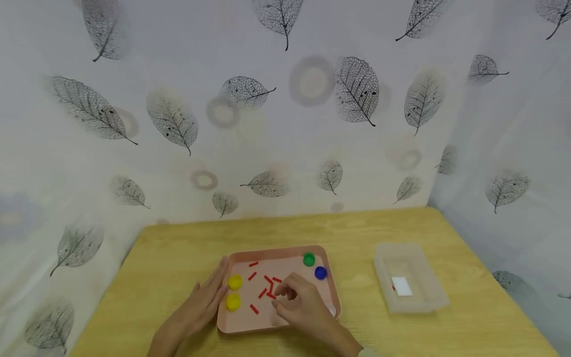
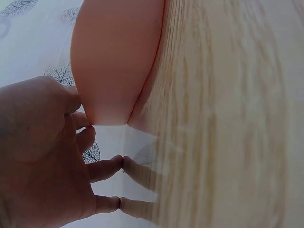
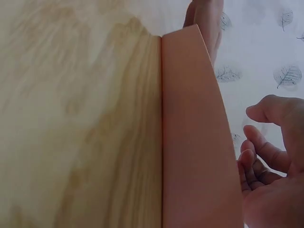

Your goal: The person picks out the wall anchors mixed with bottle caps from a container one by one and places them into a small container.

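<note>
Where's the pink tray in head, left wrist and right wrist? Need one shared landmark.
Head: pink tray low, near centre.
Left wrist: outer wall, upper left of centre, cut off at top.
Right wrist: outer wall, right of centre, cut off at bottom.
Shared landmark: leaf-print backdrop.

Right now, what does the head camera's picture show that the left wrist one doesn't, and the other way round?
Only the head view shows the red sticks, two yellow caps, the green cap, the blue cap, the right hand and the translucent plastic bin holding a white card.

Only the left wrist view shows the palm side of the left hand, with two fingertips mirrored in the glossy wooden tabletop.

Both share that hand at the pink tray, the tabletop and the leaf-patterned backdrop.
</note>
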`<state>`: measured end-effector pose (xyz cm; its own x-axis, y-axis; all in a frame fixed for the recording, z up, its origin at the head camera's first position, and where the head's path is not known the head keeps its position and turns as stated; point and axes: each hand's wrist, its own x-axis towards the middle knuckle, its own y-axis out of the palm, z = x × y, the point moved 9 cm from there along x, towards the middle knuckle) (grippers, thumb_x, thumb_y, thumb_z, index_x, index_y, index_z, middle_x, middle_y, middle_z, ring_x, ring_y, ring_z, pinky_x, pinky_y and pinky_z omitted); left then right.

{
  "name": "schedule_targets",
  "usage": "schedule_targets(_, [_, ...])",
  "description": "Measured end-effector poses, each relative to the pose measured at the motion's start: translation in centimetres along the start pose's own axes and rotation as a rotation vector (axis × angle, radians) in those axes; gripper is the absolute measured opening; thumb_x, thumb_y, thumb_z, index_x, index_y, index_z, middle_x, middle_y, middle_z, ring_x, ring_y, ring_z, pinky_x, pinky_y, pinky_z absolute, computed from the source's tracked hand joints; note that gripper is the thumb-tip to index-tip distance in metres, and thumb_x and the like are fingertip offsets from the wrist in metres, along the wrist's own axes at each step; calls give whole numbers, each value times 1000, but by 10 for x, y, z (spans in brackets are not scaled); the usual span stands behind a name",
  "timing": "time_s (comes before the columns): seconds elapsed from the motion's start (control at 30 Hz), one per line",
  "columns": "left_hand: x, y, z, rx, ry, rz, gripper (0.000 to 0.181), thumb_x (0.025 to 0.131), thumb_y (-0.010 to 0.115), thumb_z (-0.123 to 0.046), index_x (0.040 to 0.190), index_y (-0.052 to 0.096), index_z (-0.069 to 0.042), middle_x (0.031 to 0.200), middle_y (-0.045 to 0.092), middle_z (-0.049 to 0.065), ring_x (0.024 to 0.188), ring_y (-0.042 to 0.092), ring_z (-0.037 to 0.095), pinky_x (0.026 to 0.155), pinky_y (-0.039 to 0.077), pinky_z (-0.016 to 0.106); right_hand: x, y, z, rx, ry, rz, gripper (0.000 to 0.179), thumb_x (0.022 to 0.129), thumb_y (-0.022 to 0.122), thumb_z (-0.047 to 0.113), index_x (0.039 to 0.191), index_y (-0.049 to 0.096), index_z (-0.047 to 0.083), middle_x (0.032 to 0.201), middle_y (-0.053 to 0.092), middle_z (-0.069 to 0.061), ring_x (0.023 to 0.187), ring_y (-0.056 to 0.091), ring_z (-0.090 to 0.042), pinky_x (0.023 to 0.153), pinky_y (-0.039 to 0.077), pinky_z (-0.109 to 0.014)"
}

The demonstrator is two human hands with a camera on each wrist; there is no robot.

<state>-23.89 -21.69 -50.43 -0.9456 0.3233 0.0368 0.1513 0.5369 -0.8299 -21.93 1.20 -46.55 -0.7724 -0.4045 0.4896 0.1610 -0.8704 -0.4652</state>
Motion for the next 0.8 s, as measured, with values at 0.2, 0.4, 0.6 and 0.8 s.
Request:
schedule_targets(0.2, [-3,-1,3,-14,-14,18,61,114,33,-33,166,10,-12,171,12,10,151,26,40,106,11,84,7,28,-14,43,146,123,11,90,79,10,95,69,10,91,61,5,81,58,-8,71,54,-20])
schedule_targets(0.4, [-4,-1,4,-15,-8,10,61,114,34,-33,166,10,-12,171,12,9,151,26,40,106,11,84,10,47,-22,53,238,212,10,88,79,12,93,71,11,88,59,8,78,57,-2,69,53,-19])
schedule_targets(0.6, [-4,0,2,-22,-6,14,61,114,34,-32,166,10,-12,171,12,9,151,26,40,106,12,84,14,59,-19,-39,215,270,14,87,82,18,90,69,14,85,57,13,76,53,2,67,50,-16])
schedule_targets(0.8, [-3,-1,0,-13,3,11,60,114,33,-32,166,10,-12,171,11,7,151,26,38,107,12,83,19,66,-17,-169,208,314,16,84,84,22,85,68,17,81,54,16,76,50,3,71,48,-16])
